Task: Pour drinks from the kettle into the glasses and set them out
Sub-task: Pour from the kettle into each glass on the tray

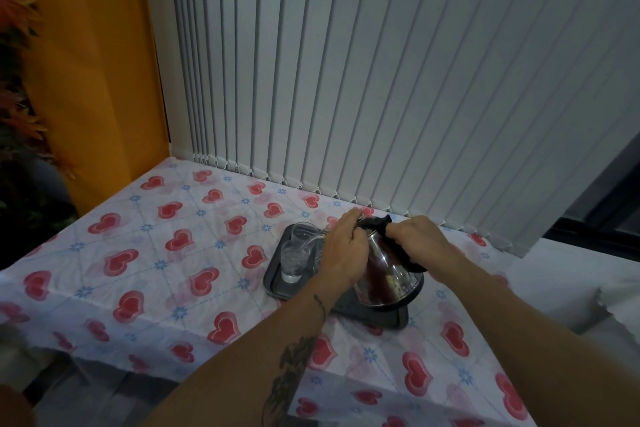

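My right hand point(414, 236) grips the kettle point(388, 279) handle; left hand point(343, 246) fingers press its top, steadying the pour toward the glass point(294, 258) at nine o'clock on the tray point(273, 282).

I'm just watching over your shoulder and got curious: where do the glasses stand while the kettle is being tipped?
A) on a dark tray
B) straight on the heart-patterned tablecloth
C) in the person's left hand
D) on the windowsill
A: the glasses stand upright on the dark tray, which lies on the tablecloth, while both hands tilt the kettle toward them.
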Demonstrator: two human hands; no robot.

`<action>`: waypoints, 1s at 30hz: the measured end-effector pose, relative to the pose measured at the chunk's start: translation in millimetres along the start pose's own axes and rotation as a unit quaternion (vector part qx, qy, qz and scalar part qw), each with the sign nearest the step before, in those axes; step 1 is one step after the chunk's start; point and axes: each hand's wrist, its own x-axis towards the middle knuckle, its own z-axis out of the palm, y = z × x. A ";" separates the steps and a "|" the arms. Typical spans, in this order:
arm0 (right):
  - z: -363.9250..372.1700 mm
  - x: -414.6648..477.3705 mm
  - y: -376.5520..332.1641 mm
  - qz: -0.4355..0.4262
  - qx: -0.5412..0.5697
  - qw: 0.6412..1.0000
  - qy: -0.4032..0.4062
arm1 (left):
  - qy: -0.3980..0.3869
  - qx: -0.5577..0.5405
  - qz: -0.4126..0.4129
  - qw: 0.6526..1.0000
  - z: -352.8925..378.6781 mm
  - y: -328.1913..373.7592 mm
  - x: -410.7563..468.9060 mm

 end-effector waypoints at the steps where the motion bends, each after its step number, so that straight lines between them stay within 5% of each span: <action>1: 0.6 0.5 0.6 0.007 0.010 1.000 0.005 | -0.001 0.001 -0.001 1.000 0.1 -0.5 0.3; 30: 17.3 2.2 -7.1 0.086 0.182 0.978 0.050 | 0.065 -0.119 -0.053 0.989 3.2 9.1 30.5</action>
